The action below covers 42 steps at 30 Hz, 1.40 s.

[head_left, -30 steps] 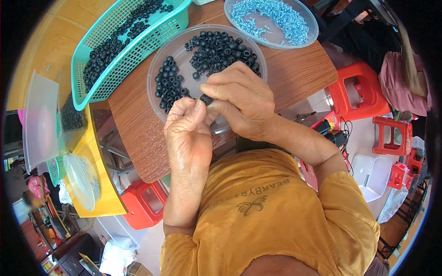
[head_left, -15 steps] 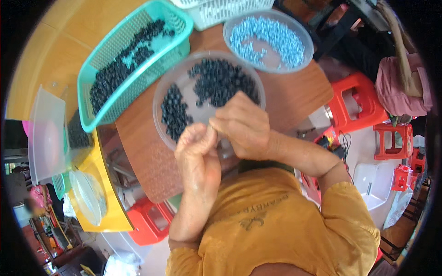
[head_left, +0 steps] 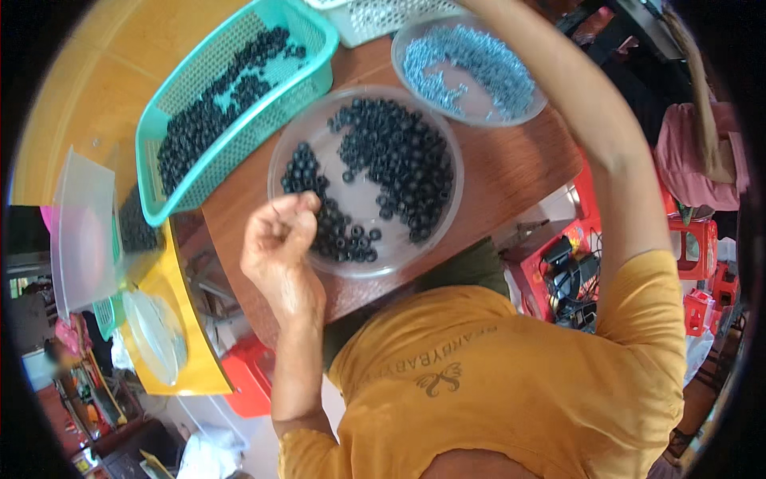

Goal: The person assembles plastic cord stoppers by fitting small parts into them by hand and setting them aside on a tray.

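Note:
My left hand (head_left: 281, 249) hovers at the left rim of a round clear tub (head_left: 275, 172). Its thumb and fingers are curled together in a pinch; whatever is between them is too small to make out. Inside the tub are many small black ring-like pieces (head_left: 407, 156), some with a hole showing, in a large heap on the right and a smaller group on the left. My right arm (head_left: 590, 104) stretches forward past a shallow clear bowl of light-blue small pieces (head_left: 511, 80); the hand itself lies beyond the upper edge of the picture.
A turquoise perforated basket (head_left: 148, 160) of more black pieces stands at the far left of the brown table (head_left: 519, 164). Behind is a white perforated basket (head_left: 375, 20). Red stools (head_left: 251, 379) stand around, and black cables and adapters (head_left: 570, 271) lie at the right.
The two hands, together over the tub before, have parted. My right hand has gone forward out of the picture; my left has drawn back left, still pinched.

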Tool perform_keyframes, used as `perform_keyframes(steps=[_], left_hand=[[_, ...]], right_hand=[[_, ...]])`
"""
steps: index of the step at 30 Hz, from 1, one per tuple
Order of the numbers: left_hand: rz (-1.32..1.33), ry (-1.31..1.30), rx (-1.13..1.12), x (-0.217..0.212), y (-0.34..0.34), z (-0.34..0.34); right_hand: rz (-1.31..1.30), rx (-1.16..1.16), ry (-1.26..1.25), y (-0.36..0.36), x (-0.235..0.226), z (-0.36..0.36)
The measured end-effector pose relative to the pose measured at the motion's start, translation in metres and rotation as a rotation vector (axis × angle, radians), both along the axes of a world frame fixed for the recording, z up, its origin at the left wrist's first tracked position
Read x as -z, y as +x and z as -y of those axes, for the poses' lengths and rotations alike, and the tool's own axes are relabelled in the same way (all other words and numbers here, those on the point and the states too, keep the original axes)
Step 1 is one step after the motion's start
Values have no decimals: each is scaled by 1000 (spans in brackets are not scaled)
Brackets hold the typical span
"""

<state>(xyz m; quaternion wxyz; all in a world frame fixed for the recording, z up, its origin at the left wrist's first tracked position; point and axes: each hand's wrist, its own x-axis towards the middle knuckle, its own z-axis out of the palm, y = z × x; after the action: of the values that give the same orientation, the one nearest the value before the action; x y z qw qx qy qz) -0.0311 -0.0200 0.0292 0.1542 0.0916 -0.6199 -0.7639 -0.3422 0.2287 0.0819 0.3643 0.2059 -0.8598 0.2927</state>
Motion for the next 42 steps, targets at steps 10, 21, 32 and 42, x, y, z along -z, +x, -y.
perform_keyframes(steps=[10,21,32,42], left_hand=[[-235,-1398,214,20,-47,4],[-195,-1257,262,15,-52,-3],[147,454,431,-1,-9,-12],[137,418,392,3,3,-32]], right_hand=[[88,-3,-88,86,39,26],[307,-365,-239,191,43,10],[177,-631,-388,272,60,60],[-11,-482,-374,287,68,56]])
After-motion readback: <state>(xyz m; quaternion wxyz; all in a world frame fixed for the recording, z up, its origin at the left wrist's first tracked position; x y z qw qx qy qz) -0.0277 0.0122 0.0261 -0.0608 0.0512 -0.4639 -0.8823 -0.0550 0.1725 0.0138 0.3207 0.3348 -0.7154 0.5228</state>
